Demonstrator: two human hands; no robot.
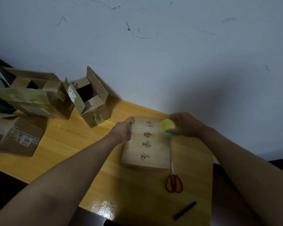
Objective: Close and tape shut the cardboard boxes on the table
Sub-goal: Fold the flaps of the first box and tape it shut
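- We steady the closed cardboard box (147,144), which lies flat mid-tabletop (72,144), with our left hand (124,130); its grip curls over the box's left edge.
- Our right hand (185,125) pinches the yellowish tape roll (169,126) over the far right corner.
- Best, we judge, to pull the strip taut and straight along the seam.
- The lid is smooth, matte and inked; red-handled scissors (174,181) lie just beside it.

Wooden counter (69,144): flat box (147,144) mid-right, scissors (174,181) and black marker (185,210) nearer, open boxes (91,101) far left.
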